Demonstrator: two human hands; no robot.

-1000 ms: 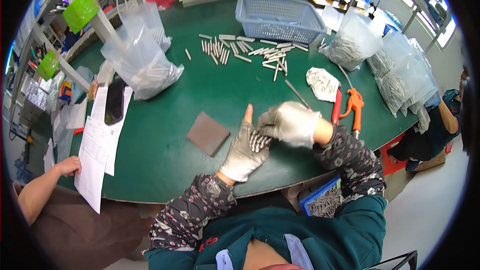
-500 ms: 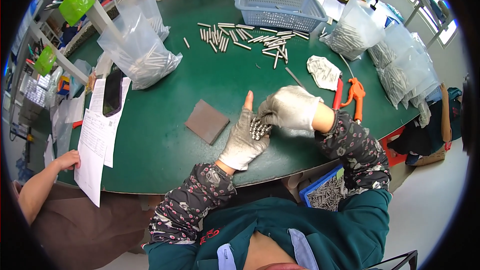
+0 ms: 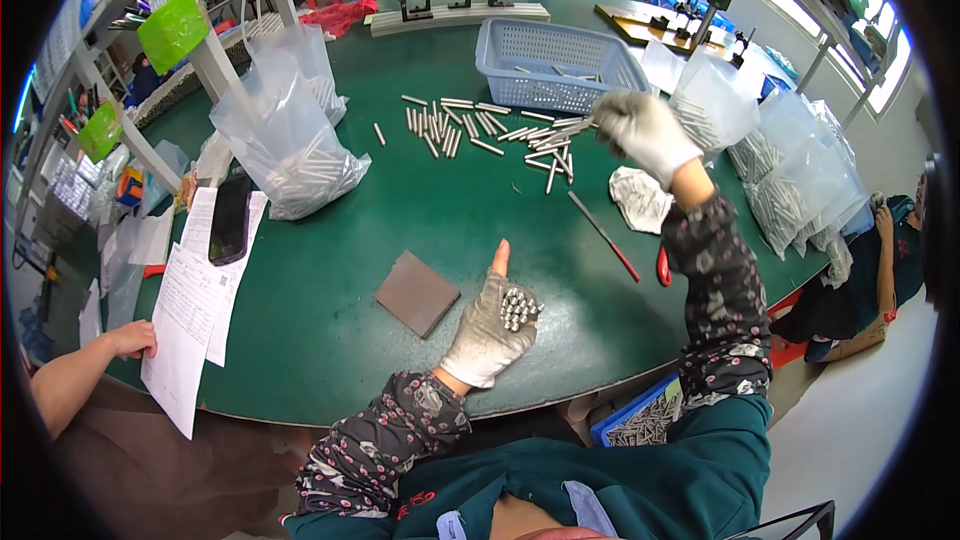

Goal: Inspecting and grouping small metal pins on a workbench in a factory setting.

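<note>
My left hand (image 3: 485, 335), in a grey-stained white glove with a bare thumb tip, is closed round a bundle of short metal pins (image 3: 518, 309). Their round ends face up. Over the table's far right part is my gloved right hand (image 3: 640, 130), fingers pinched together in front of the basket. Whatever it pinches, if anything, is too small to make out. Just left of it lie loose metal pins (image 3: 447, 130) in a scattered group. Beside my left hand rests a flat brown block (image 3: 417, 293).
A blue perforated basket (image 3: 560, 65) stands at the back. Bags of pins (image 3: 290, 155) flank both sides. Right of centre lie a thin red-handled tool (image 3: 605, 237) and a crumpled white cloth (image 3: 640, 198). At left are a phone (image 3: 230, 220) and another person's hand (image 3: 132, 339) on papers (image 3: 185, 315).
My right hand has left the pins in my left hand and moved far and right, beside the basket. The left hand still holds the bundle. The whole view has shifted slightly.
</note>
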